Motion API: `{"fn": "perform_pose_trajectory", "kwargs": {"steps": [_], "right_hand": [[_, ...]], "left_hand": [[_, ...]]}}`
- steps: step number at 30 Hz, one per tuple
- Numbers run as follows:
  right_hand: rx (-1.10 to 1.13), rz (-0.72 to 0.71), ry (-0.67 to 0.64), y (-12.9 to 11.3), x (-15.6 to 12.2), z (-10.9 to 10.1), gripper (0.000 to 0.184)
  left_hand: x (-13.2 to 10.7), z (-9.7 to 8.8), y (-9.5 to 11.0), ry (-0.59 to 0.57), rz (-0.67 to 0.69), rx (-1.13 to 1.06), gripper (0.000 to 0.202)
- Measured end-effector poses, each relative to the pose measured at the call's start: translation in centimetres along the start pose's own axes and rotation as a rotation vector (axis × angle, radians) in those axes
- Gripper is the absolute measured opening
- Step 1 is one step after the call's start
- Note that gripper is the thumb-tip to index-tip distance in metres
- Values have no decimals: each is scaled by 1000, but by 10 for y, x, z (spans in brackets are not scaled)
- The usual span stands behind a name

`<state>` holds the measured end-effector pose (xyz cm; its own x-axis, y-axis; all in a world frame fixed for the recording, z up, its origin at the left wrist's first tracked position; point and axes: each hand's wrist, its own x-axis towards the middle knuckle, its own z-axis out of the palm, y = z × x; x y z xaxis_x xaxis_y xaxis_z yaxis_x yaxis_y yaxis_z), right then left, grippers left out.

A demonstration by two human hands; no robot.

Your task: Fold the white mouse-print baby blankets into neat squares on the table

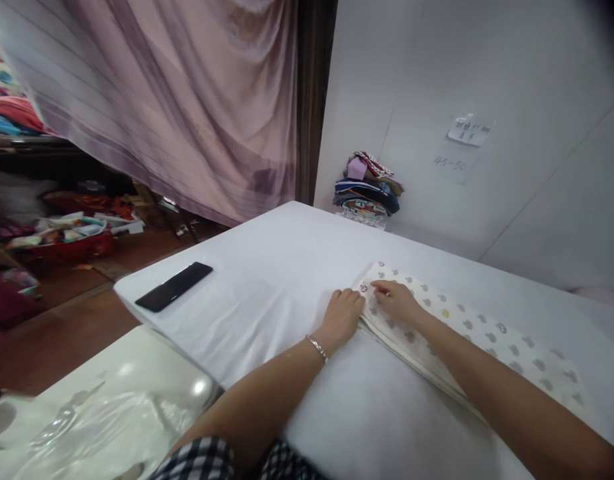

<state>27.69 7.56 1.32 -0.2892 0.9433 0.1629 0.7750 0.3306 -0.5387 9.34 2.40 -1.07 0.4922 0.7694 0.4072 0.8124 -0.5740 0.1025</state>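
A long folded cloth (467, 327), white with grey, yellow and red printed motifs, lies flat on the white-covered table (267, 267). At its left end my left hand (343, 315), with a silver bracelet on the wrist, has its fingers closed over the edge of the cloth. My right hand (399, 301) rests on top of the cloth near that same end. Its fingers are drawn together, and whatever is between the fingertips is hidden. The right forearm crosses over the cloth and covers part of it.
A black phone (174, 287) lies near the table's left edge. Lower left is a white surface with clear plastic (121, 427). Folded clothes (367, 190) are stacked by the wall beyond the table. A pink curtain (197, 100) hangs behind; a red container (71, 243) stands on the floor.
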Motion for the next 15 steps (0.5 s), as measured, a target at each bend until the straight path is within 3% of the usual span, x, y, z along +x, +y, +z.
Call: {"fn": "perform_pose_trajectory", "kwargs": {"steps": [3,7,11,15], "right_hand": [[-81,41,-93,-1,25,4,42],[-39,8,-269,-5,40,3,48],[124,1,-503,-12,40,4,49],[253,27,-585,-14,35,8,41]], "left_hand": [[3,-8,-14,-49,-268,-25,17],[6,-10,-25,-241,-519,-149,27],[6,-9,-28,-353,-547,-201,24],[6,-10,-30,-374,-492,-230,21]]}}
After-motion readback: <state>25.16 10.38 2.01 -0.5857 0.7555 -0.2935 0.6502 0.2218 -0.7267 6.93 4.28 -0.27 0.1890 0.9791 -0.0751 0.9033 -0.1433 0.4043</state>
